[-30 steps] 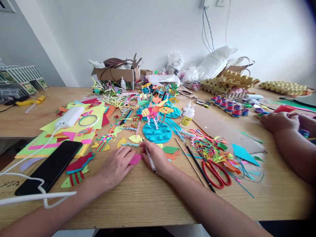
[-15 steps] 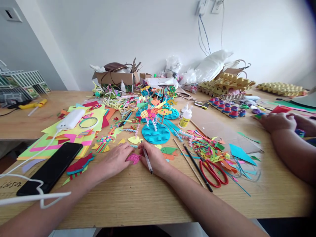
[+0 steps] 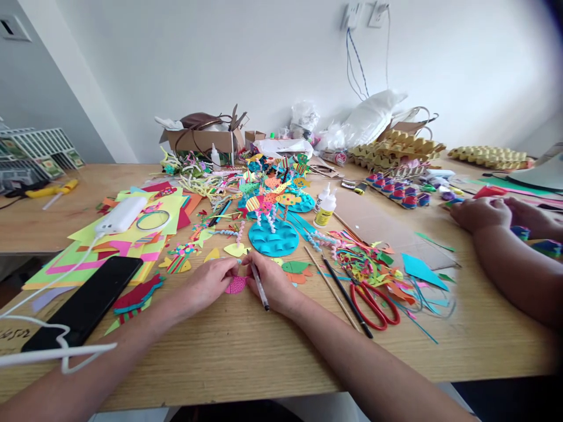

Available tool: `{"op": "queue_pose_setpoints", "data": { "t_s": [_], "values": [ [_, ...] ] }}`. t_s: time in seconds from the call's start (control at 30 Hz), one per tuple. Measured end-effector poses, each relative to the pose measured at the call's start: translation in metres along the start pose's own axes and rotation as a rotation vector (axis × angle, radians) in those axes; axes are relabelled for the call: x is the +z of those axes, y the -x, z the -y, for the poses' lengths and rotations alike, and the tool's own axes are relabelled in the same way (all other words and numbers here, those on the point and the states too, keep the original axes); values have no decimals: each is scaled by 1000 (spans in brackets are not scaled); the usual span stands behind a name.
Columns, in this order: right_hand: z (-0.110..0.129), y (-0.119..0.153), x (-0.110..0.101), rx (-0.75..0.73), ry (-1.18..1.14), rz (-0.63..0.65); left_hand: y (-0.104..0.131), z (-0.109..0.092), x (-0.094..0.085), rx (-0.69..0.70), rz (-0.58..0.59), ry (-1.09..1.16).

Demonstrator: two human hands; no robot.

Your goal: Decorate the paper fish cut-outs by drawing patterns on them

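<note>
A small pink paper fish [image 3: 236,285] with light dots lies between my hands, just above the table's near half. My left hand [image 3: 213,280] pinches its left end. A clear-barrelled pen [image 3: 261,290] is tucked in my right hand [image 3: 275,281], its dark end pointing back toward me. The right fingertips also touch the fish's right side. Just beyond are a yellow paper fish [image 3: 236,250] and a green-and-orange paper fish [image 3: 297,268]. Behind them, curly stems carrying paper fish rise from a blue scalloped base [image 3: 273,239].
Red-handled scissors [image 3: 375,308], a black brush [image 3: 347,299] and paper scraps [image 3: 365,259] lie to the right. A phone [image 3: 83,302] and white power bank [image 3: 121,214] are left, with a cable over my left forearm. Glue bottles [image 3: 324,211] stand mid-table. Another person's hands [image 3: 484,214] work at far right.
The whole view has shifted slightly, so things sit a little farther left in the picture. Both hands keep nearly the same pose around the pink fish, with the pen still in the right.
</note>
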State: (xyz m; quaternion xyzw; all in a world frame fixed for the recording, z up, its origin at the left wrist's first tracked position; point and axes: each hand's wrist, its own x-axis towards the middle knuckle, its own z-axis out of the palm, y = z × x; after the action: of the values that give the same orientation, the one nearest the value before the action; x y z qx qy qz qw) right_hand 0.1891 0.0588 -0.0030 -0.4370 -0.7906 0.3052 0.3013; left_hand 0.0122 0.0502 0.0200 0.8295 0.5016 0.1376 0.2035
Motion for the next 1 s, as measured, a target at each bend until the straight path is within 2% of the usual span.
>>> {"op": "queue_pose_setpoints", "data": {
  "t_s": [0.27, 0.53, 0.7, 0.87, 1.0],
  "values": [
    [4, 0, -6, -53, -143, -22, -1, 0, -9, -43, -16, 94],
    [8, -2, -8, -28, -320, -61, 6, -11, -19, -70, -44, 134],
    [8, -1, -10, -30, -332, -61, 10, -15, -21, -77, -59, 145],
    [5, -2, -10, -42, -311, -80, 11, -6, -19, -105, -83, 134],
    [-2, -6, -10, -51, -338, -139, 17, 7, -31, -167, -148, 96]
  ]
}}
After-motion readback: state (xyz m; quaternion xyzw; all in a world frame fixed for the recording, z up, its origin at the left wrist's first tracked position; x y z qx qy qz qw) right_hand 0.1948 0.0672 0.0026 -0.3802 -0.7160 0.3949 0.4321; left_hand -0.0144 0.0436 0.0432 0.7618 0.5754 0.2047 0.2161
